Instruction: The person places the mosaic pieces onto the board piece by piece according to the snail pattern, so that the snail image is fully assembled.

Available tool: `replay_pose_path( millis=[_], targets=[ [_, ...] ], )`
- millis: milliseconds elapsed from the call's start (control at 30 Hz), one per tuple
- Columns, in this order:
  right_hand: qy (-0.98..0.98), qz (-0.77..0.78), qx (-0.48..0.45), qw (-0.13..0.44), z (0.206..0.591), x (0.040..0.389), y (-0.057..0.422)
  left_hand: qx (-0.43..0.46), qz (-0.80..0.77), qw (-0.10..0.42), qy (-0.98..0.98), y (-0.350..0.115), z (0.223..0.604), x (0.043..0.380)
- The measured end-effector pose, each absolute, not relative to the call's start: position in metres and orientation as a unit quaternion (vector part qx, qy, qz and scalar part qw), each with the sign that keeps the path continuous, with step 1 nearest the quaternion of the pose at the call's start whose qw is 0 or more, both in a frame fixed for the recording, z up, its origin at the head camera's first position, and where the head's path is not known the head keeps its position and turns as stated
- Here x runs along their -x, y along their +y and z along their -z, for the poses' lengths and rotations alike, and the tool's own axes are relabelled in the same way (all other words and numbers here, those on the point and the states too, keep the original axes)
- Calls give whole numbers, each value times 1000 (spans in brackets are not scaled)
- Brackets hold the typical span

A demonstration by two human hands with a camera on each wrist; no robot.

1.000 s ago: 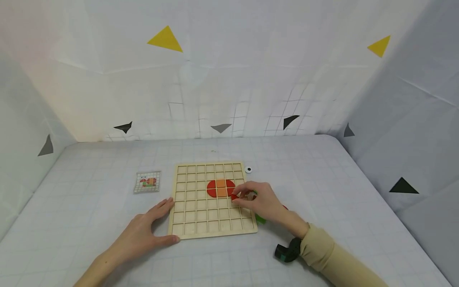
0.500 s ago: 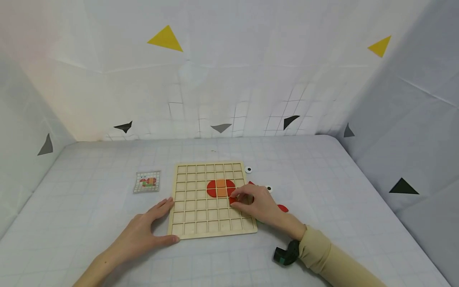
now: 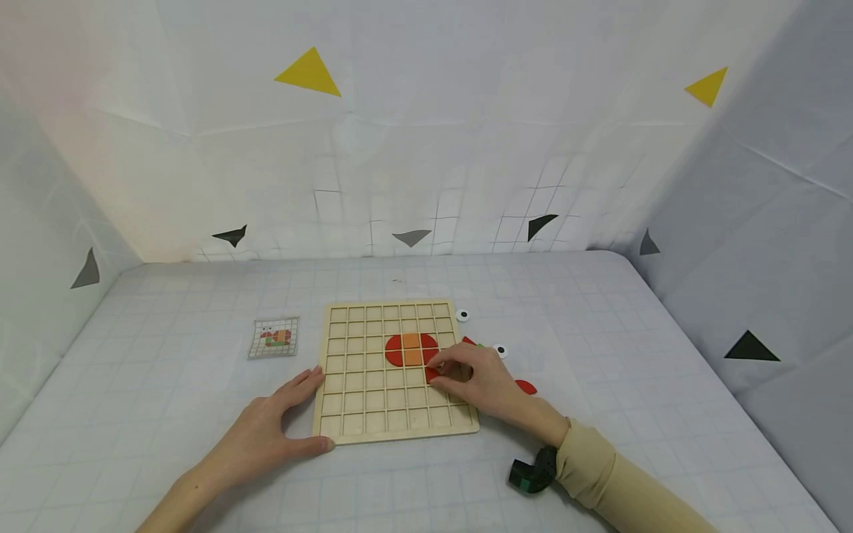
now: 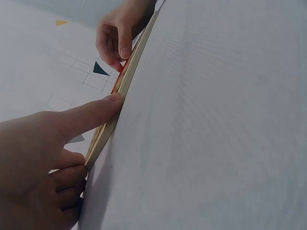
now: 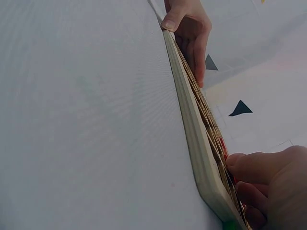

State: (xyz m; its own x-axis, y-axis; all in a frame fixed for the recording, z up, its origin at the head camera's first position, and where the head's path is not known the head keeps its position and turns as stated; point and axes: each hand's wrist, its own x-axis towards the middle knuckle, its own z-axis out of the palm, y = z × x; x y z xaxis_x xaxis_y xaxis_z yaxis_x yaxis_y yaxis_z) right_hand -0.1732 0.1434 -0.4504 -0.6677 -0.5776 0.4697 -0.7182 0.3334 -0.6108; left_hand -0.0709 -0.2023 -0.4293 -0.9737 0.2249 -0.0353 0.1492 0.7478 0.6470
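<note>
Flat red piece (image 3: 431,376) is pinched by the right hand (image 3: 483,376) at a square, pale-wood grid board (image 3: 375,402); the left hand (image 3: 266,427), fingers extended, touches the board's edge.

The right hand (image 5: 278,184) touches the wooden board (image 5: 190,122), seen edge-on, beside red pieces (image 5: 223,146); the left hand (image 5: 191,28) touches its far end. Behind, 2 dark triangles (image 5: 241,109).

R hand (image 3: 484,377) hides pt of the board (image 3: 355,423) & some of the red piece (image 3: 431,375) at its fingertips. A 2nd red piece (image 3: 527,386) is partly hid behind the R wrist (image 3: 538,418). The card (image 3: 274,338) w/ lil squares is too tiny to make out well. L arm (image 3: 176,503) & R sleeve (image 3: 623,474) get cut off at the bottom of the head view.
</note>
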Motion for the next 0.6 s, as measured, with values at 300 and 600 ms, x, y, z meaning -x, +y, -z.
replay_pose_path(
  millis=[300,600],
  targets=[
    [-816,-417,-394,75,447,172,143,-99,-337,57,935,-203,428,71],
    [-812,-416,-406,51,438,178,157,-96,-339,60,934,-203,429,71]
  ],
)
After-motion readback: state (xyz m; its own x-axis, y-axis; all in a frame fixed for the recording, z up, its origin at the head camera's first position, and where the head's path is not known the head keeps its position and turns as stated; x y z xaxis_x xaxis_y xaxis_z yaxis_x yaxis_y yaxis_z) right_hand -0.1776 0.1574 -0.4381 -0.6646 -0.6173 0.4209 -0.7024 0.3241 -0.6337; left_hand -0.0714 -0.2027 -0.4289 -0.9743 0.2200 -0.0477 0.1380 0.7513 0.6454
